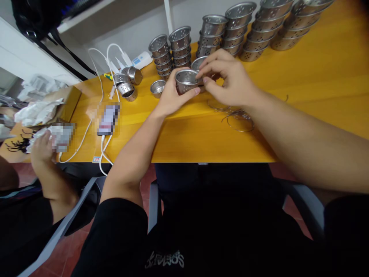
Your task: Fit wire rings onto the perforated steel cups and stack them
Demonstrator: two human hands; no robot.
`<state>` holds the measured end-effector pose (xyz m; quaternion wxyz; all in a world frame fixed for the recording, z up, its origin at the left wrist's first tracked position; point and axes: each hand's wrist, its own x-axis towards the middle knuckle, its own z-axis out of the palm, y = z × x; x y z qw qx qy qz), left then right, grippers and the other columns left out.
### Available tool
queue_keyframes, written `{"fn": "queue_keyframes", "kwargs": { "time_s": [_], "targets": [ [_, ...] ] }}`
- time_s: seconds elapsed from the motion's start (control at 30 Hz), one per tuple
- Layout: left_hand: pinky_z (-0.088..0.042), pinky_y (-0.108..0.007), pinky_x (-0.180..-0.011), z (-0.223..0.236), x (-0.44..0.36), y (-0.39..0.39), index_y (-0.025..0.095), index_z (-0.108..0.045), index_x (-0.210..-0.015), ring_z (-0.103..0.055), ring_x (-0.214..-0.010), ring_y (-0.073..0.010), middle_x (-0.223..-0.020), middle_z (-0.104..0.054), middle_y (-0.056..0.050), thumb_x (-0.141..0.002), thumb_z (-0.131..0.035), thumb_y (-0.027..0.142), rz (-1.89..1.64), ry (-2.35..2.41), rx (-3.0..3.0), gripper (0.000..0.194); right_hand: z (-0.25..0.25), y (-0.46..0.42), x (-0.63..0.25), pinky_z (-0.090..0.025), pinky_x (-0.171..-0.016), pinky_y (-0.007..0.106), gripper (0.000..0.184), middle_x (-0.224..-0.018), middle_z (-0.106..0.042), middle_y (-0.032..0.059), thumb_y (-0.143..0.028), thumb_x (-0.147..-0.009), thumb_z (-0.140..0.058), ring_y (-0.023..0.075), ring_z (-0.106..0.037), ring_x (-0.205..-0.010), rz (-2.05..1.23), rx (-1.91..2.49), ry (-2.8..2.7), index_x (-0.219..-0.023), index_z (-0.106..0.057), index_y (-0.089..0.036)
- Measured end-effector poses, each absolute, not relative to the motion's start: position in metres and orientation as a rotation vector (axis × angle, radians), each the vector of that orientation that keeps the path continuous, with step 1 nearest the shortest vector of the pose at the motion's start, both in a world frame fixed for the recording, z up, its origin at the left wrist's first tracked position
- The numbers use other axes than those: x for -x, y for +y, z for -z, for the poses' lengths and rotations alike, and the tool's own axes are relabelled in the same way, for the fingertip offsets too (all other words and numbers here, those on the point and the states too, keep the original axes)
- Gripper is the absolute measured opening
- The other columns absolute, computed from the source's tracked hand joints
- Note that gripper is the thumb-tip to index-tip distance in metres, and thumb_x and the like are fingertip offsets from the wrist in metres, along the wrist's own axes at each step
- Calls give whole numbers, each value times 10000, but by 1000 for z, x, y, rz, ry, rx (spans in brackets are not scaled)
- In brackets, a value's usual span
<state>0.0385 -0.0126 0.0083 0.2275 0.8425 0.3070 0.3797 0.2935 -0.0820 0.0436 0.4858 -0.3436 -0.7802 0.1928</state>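
Note:
A small perforated metal cup (186,78) is tilted a little, its open mouth toward me. My left hand (170,95) grips it from the left, with the thumb along the near side. At the cup's right rim, the fingers of my right hand (226,79) are drawn together in a pinch; whatever lies between the fingertips is too small to make out. Another perforated cup (198,62) shows partly behind my hands. Below my right hand, loose coils of thin wire (240,120) lie on the table. A single small cup (157,88) stands left of my left hand.
Several stacks of perforated cups (261,30) line the table's back. Further left are a loose cup group (125,87), a phone (108,120) with a white cable, and a power strip (142,60). A co-worker's hand (43,145) holds a plastic-wrapped item beside a cardboard box (67,104).

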Motion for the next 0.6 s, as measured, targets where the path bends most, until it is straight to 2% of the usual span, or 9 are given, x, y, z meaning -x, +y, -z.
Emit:
{"fn": "queue_keyframes", "kwargs": {
  "time_s": [0.17, 0.33, 0.47, 0.53, 0.6],
  "targets": [
    [-538, -528, -1379, -21, -44, -30, 339, -480, -1559, -702, -1549, -338, -1602, -665, -81, -980, -783, 860, -1036, 928, -2336, 836, -41, -81, -295, -680, -1075, 622, 192, -1465, -670, 101, -519, -1079, -777, 386, -702, -1271, -424, 802, -2017, -1187, -824, -368],
    [-540, -525, -1400, -31, -50, -44, 341, -456, -1603, -688, -1597, -323, -1643, -638, -67, -1050, -800, 700, -980, 970, -2385, 743, -40, -81, -293, -648, -1172, 592, 235, -1488, -635, 148, -423, -1096, -725, 387, -635, -1443, -338, 718, -2134, -1268, -834, -304],
    [-557, -500, -1386, -30, -53, -44, 369, -357, -1686, -675, -1613, -307, -1669, -612, -79, -1088, -763, 678, -1019, 915, -2376, 786, -44, -83, -296, -688, -1056, 502, 224, -1443, -664, 129, -452, -1112, -728, 331, -699, -1275, -357, 779, -2056, -1271, -783, -305],
    [-597, -498, -1333, -29, -54, -42, 411, -244, -1761, -685, -1590, -297, -1728, -561, -88, -1118, -730, 665, -1004, 973, -2336, 845, -47, -82, -301, -691, -989, 461, 201, -1407, -670, 128, -420, -1123, -723, 301, -719, -1182, -299, 813, -1960, -1268, -754, -286],
    [-650, -480, -1251, -27, -53, -39, 470, -179, -1790, -713, -1529, -279, -1787, -514, -92, -1128, -732, 632, -992, 1055, -2266, 877, -50, -79, -307, -684, -972, 444, 167, -1385, -657, 132, -372, -1144, -705, 293, -719, -1178, -186, 875, -1851, -1271, -733, -266]
  ]
}}
